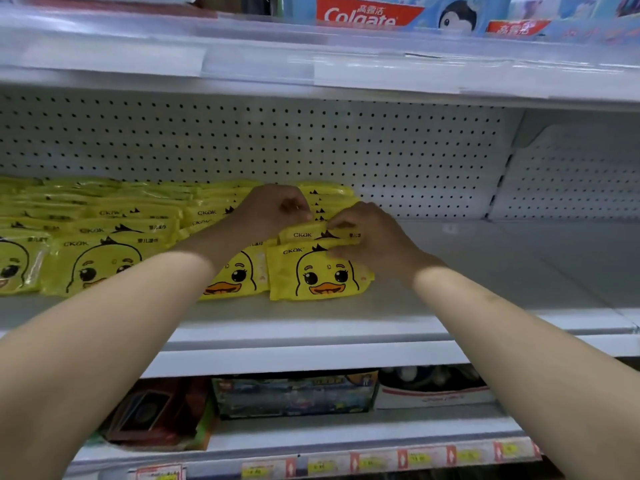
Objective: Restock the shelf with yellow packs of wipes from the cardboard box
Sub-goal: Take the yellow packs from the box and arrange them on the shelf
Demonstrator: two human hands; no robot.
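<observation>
Placing is under way at the right end of the rows on the shelf (467, 271): left hand (277, 209) and right hand (369, 235) both pinch the top edge of a yellow pack (308, 234) standing just behind the front pack (322, 275), so the next move is probably to release it upright and reach for the unseen cardboard box.

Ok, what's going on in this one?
A person is stocking yellow duck-faced wipes on the middle shelf. The left hand and the right hand both pinch the top edge of a yellow pack, which stands upright second in the rightmost row, just behind the front pack. Rows of the same packs already fill the shelf to the left of it.
</observation>
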